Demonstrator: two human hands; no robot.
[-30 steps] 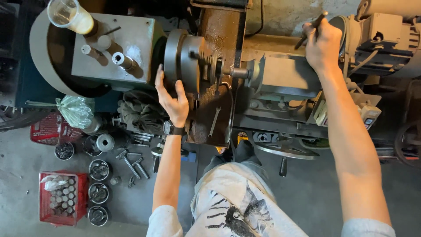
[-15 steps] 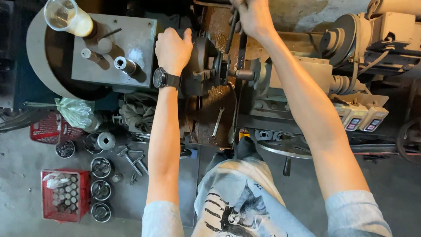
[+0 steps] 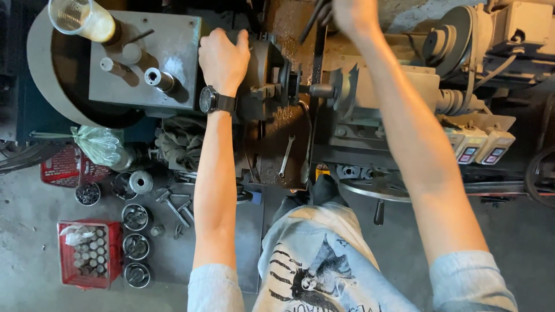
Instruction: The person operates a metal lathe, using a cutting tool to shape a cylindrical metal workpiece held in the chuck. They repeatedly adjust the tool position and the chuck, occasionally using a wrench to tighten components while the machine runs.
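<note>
A red crate [image 3: 85, 254] at lower left holds packed metal cylinders; round tins [image 3: 136, 245] beside it hold small parts. A wrench [image 3: 285, 156] lies below the lathe chuck [image 3: 267, 72] at upper centre — its axis running left-right. The left hand [image 3: 224, 58] is closed over the chuck. The right hand [image 3: 350, 13], at the top edge, seems to grip a dark lever [image 3: 317, 40] — partly cropped.

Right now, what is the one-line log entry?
left hand: resting on round grey metal lathe chuck | right hand: gripping dark bar
</note>
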